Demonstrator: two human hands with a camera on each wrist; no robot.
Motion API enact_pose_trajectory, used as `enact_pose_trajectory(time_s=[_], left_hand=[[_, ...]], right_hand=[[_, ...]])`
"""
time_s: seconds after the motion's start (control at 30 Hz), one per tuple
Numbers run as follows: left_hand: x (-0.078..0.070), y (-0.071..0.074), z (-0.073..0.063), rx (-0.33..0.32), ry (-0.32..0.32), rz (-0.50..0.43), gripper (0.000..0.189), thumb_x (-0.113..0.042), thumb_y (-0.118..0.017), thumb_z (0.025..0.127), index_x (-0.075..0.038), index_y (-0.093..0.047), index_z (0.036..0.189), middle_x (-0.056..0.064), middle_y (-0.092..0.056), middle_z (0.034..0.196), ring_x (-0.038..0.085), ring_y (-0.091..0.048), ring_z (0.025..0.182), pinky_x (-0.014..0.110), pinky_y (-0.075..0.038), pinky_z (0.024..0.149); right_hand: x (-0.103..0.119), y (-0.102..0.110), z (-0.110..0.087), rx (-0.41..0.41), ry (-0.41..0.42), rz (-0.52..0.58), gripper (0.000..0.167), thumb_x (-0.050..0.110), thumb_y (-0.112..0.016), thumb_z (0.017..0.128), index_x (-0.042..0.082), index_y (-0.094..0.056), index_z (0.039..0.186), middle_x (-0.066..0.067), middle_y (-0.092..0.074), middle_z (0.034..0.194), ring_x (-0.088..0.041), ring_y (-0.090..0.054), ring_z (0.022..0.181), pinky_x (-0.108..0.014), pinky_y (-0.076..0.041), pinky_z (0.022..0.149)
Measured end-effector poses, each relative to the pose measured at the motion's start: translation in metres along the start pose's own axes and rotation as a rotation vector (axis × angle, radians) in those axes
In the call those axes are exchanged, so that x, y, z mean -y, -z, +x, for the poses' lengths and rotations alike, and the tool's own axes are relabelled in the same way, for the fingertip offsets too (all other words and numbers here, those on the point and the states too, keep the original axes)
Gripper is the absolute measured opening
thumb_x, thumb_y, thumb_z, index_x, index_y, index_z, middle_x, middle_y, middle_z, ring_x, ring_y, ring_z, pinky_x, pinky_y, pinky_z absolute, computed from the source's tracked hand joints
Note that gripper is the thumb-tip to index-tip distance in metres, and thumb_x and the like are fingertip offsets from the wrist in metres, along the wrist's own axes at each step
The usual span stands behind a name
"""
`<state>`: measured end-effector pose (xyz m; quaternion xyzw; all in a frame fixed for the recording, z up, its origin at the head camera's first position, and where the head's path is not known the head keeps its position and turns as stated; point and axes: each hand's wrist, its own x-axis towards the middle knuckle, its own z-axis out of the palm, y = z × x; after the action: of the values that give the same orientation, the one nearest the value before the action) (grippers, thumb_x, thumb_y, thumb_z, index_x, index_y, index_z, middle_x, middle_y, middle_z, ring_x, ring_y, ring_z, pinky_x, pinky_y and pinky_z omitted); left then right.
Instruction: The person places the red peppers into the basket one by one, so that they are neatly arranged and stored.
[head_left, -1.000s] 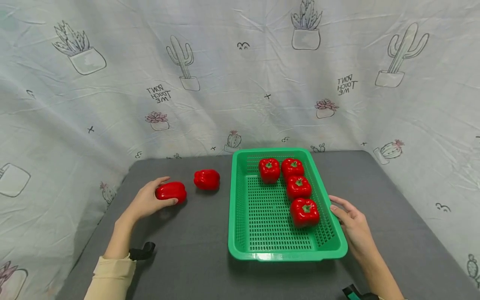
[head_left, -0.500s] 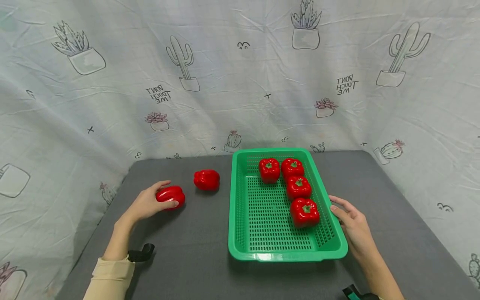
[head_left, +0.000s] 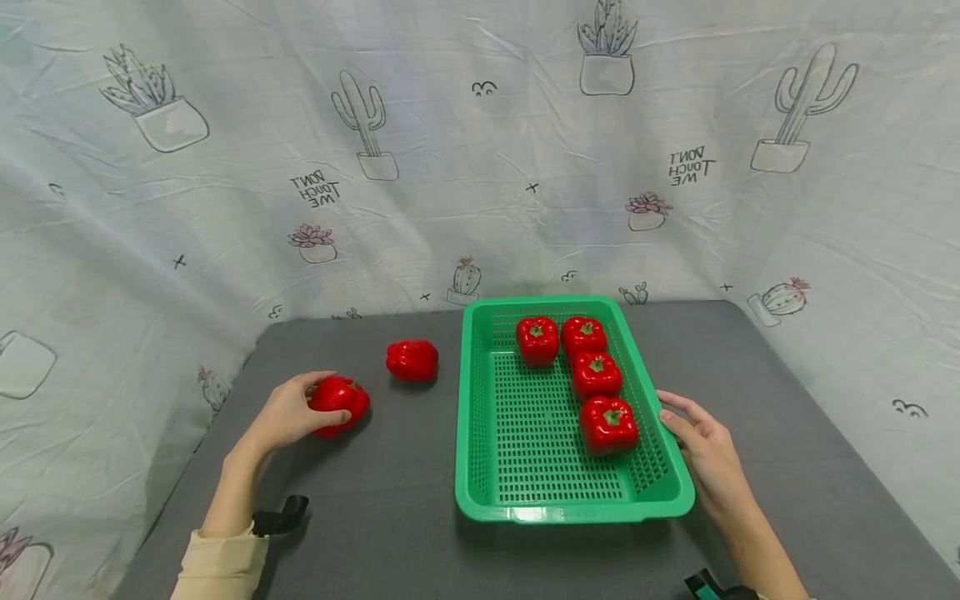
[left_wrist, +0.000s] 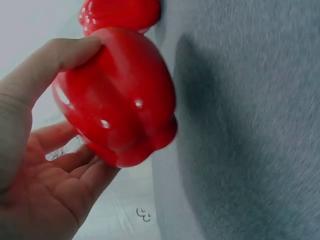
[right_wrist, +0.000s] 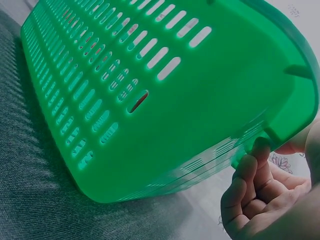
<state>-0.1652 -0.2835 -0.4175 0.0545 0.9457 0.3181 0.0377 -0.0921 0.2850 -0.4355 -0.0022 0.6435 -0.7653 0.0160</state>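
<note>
My left hand (head_left: 288,412) grips a glossy red bell pepper (head_left: 339,405) between thumb and fingers, over the left part of the table. Its green stem now points up and to the right in the head view. Seen from the left wrist, the thumb presses one side of the pepper (left_wrist: 117,100), and its shadow falls on the grey cloth. My right hand (head_left: 708,454) pinches the right rim of a green plastic basket (head_left: 477,417). In the right wrist view, the curled fingers are under the basket's rim (right_wrist: 305,95). Several red bell peppers (head_left: 609,425) stand stem-up along the basket's right and back.
Another red bell pepper (head_left: 412,361) lies on its side between my left hand and the basket. Grey cloth (head_left: 375,517) covers the table. A white curtain (head_left: 435,150) printed with cacti hangs behind and at both sides.
The pepper in my left hand has turned so that its stem shows, and has come slightly nearer to me with the hand. The right hand and basket stay put.
</note>
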Motion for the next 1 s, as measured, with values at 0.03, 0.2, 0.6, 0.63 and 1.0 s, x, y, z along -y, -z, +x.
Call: enact_pose_trajectory(time_s=[0.03, 0.2, 0.6, 0.63, 1.0], left_hand=[[-0.001, -0.001, -0.001, -0.021, 0.005, -0.010, 0.074, -0.036, -0.080, 0.082, 0.001, -0.048, 0.139, 0.025, -0.054, 0.128, 0.042, -0.053, 0.111, 0.050, -0.054, 0.080], [-0.007, -0.007, -0.007, -0.129, -0.015, -0.072, 0.075, -0.036, -0.080, 0.083, -0.004, -0.046, 0.142, 0.021, -0.051, 0.131, 0.041, -0.051, 0.113, 0.053, -0.054, 0.080], [-0.046, -0.021, -0.011, -0.299, -0.142, -0.268, 0.071, -0.026, -0.082, 0.083, -0.010, -0.048, 0.142, 0.010, -0.047, 0.138, 0.031, -0.050, 0.118, 0.049, -0.046, 0.096], [-0.050, -0.022, -0.011, -0.306, -0.148, -0.287, 0.071, -0.025, -0.082, 0.083, -0.010, -0.048, 0.142, 0.009, -0.047, 0.138, 0.030, -0.051, 0.119, 0.047, -0.046, 0.096], [-0.130, -0.031, -0.021, -0.312, -0.253, -0.459, 0.067, -0.003, -0.081, 0.079, 0.000, -0.048, 0.138, 0.014, -0.052, 0.134, 0.029, -0.052, 0.116, 0.024, -0.047, 0.093]], right_hand=[[0.000, 0.000, 0.000, 0.001, 0.000, -0.001, 0.040, 0.017, -0.056, 0.102, 0.000, -0.048, 0.137, -0.005, -0.071, 0.101, -0.016, -0.070, 0.085, -0.035, -0.058, 0.073], [-0.002, 0.000, 0.001, 0.004, 0.013, 0.009, 0.039, 0.016, -0.056, 0.102, -0.001, -0.048, 0.137, -0.005, -0.071, 0.102, -0.016, -0.070, 0.086, -0.035, -0.058, 0.073], [-0.004, 0.002, 0.002, 0.001, 0.018, 0.003, 0.039, 0.016, -0.056, 0.102, 0.000, -0.048, 0.137, -0.005, -0.071, 0.103, -0.016, -0.070, 0.087, -0.035, -0.058, 0.073], [-0.004, 0.002, 0.003, 0.000, 0.017, 0.001, 0.040, 0.016, -0.056, 0.102, 0.000, -0.048, 0.137, -0.005, -0.070, 0.103, -0.016, -0.070, 0.087, -0.035, -0.058, 0.073], [-0.004, 0.003, 0.003, 0.006, 0.007, 0.000, 0.041, 0.017, -0.055, 0.102, -0.001, -0.047, 0.138, -0.005, -0.071, 0.102, -0.017, -0.070, 0.086, -0.036, -0.058, 0.074]])
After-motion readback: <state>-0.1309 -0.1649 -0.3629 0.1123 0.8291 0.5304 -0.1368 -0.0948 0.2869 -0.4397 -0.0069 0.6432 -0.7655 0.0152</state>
